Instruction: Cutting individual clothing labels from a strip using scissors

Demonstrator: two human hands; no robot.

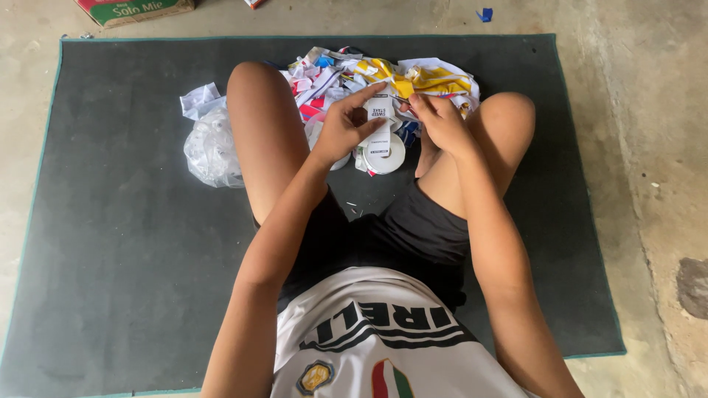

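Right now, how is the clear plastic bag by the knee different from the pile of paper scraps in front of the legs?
The plastic bag is see-through and whitish; the pile of paper scraps is solid and shows yellow, red, blue and white. The bag is one crumpled piece; the pile is many loose bits. The bag lies apart from both hands; the left hand and right hand work at the pile's edge. Both lie on the dark mat.

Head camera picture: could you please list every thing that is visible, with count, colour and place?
mat: one, dark grey, on the concrete floor
paper scraps: a pile, white, yellow, red and blue, on the mat past the knees
white label strip: one, white with print, held between both hands
plastic bag: one, clear, left of the left leg
cardboard box: one, top edge
blue scrap: one, on the floor
left hand: holds the strip
right hand: pinches the strip's top
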